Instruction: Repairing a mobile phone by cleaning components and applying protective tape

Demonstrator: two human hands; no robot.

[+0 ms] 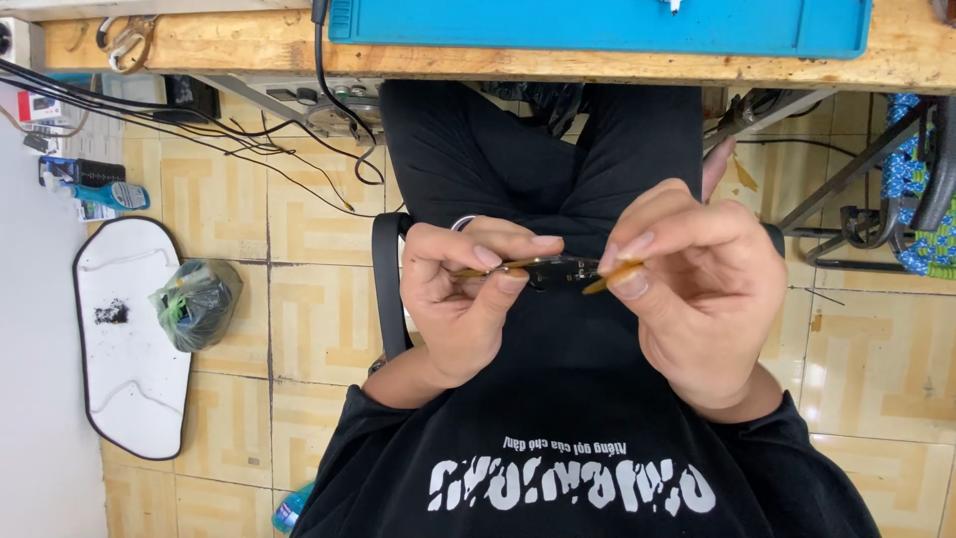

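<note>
Dark, with amber strips at both ends, a small flat part (550, 271) sits pinched between both hands above the lap. Left hand (460, 299) has its grip closed on one end, right hand (697, 289) on the other. Beyond the knees runs a wooden desk (219, 45) with a blue mat (597, 25).

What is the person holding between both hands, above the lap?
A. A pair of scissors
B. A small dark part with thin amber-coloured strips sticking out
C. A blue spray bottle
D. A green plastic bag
B: the left hand and right hand pinch a small dark part with amber strips at each end, while the bagged bundle lies on the tiled floor.
</note>
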